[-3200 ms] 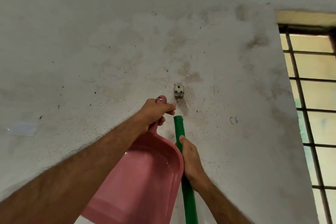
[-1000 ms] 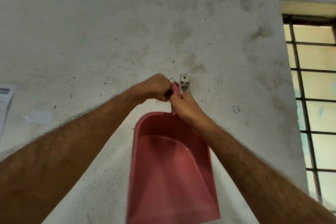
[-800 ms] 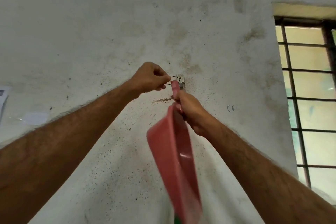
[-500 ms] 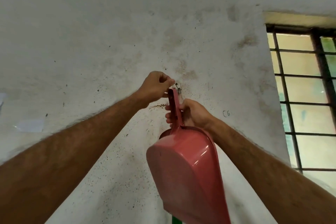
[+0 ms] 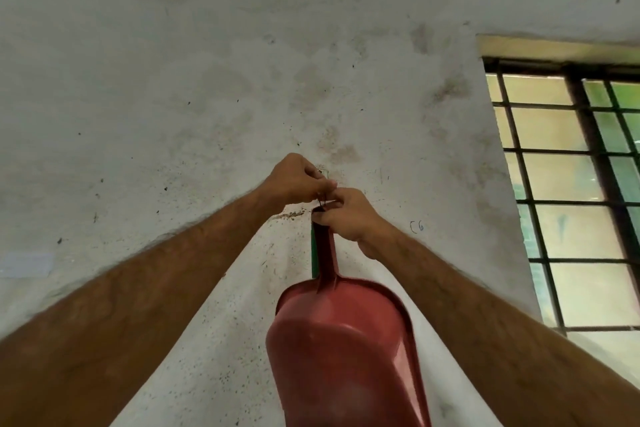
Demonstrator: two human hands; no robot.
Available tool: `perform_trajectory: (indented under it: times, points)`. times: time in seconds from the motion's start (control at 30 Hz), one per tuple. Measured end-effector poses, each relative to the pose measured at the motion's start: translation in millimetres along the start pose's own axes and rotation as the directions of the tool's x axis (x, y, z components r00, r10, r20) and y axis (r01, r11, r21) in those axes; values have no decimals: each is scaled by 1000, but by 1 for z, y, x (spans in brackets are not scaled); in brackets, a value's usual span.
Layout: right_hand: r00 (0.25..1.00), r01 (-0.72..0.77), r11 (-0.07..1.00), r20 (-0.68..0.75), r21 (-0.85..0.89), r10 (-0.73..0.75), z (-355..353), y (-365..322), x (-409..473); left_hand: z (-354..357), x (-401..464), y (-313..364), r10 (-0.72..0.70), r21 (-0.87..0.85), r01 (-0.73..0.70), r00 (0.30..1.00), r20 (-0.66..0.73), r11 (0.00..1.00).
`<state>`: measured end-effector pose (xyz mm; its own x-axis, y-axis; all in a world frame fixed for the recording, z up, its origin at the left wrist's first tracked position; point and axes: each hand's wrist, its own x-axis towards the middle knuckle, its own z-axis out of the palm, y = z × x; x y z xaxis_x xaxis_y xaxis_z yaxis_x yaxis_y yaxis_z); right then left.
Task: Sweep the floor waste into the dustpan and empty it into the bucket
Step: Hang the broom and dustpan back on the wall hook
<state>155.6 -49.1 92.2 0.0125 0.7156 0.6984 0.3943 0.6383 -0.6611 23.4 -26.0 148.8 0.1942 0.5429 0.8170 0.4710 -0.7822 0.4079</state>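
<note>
While both hands work at the wall (image 5: 173,80), the step looks like unhooking the dustpan (image 5: 343,350); right hand (image 5: 349,218) curls round its handle top, left hand (image 5: 298,180) pinches a thin wire loop above; next, lift it clear; window (image 5: 571,184) right, open wall left.

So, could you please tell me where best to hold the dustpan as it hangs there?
By the narrow handle, from the right, as the right hand grips its top. It points up along the wall; the wide scoop hangs below.
</note>
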Motion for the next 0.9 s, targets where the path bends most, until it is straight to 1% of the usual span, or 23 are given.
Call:
perform_trajectory:
  times: [0.07, 0.13, 0.2, 0.27, 0.33, 0.4, 0.47, 0.5, 0.57, 0.67, 0.77, 0.83, 0.9]
  points:
    - [1000, 25, 999, -10, 32, -24, 0, -1, 7, 0, 4, 2, -52, -109, 49, 998, -24, 993]
    - [999, 28, 997, -42, 72, -25, -3, -1, 12, -1, 4, 3, -141, -276, 133, 990, -9, 952]
    - [998, 18, 994, -56, 107, -12, -7, 0, 14, -2, 3, 2, -215, -423, 227, 974, 75, 877]
    - [998, 4, 992, -58, 127, 4, -10, 3, 16, -3, 3, -2, -226, -480, 270, 963, 150, 835]
    - [998, -18, 990, -56, 143, 26, -9, 8, 19, -1, 5, -8, -209, -448, 246, 969, 130, 859]
    - [998, -42, 981, -31, 191, 49, -5, 11, 23, 2, 8, -14, -184, -389, 187, 982, 45, 902]
    - [996, -65, 959, -35, 274, 78, -2, 11, 25, 7, 12, -18, -157, -348, 135, 987, -34, 928]
    - [994, -70, 951, -59, 300, 91, -1, 13, 29, 11, 14, -21, -143, -333, 111, 987, -71, 936]
    - [984, -46, 953, -150, 299, 95, 2, 17, 38, 18, 17, -27, -111, -310, 66, 985, -132, 949]
    - [956, 11, 973, -288, 230, 57, 6, 24, 50, 27, 17, -34, -79, -271, 24, 978, -193, 962]
    - [915, 79, 996, -400, 38, -57, 8, 26, 55, 34, 19, -38, -67, -237, 4, 964, -259, 971]
    - [892, 107, 994, -439, -27, -108, 8, 26, 61, 38, 21, -38, -66, -218, -4, 948, -312, 976]
    - [887, 109, 991, -442, -79, -133, 9, 23, 68, 40, 26, -38, -63, -196, -9, 930, -361, 980]
